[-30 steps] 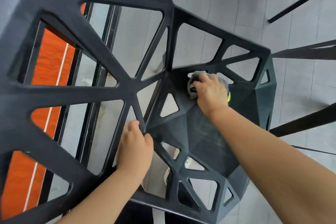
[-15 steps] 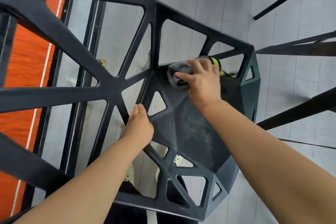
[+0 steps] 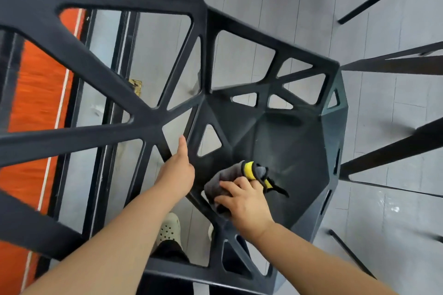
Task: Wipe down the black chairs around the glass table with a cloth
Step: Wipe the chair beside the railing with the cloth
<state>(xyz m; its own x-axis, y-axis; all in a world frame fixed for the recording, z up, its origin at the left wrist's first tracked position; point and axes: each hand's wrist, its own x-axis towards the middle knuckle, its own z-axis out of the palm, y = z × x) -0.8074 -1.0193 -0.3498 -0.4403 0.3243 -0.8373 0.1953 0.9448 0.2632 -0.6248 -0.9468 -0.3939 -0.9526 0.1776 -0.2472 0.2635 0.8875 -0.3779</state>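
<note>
A black chair (image 3: 292,141) with a faceted seat and open triangular lattice fills the view from above. My right hand (image 3: 244,206) grips a grey cloth with a yellow edge (image 3: 230,176) and presses it on the near left part of the seat. My left hand (image 3: 177,172) grips a lattice strut where the backrest meets the seat, thumb pointing up along the strut. The fingers of that hand are hidden behind the strut.
Black legs (image 3: 393,64) of the table or other chairs cross the grey tile floor on the right. An orange strip (image 3: 36,108) with black rails (image 3: 119,60) runs along the left. My light perforated shoe (image 3: 169,230) shows through the lattice below.
My right hand has dragged the cloth from the far back of the seat toward me, to its near left part. My left hand keeps its hold on the strut.
</note>
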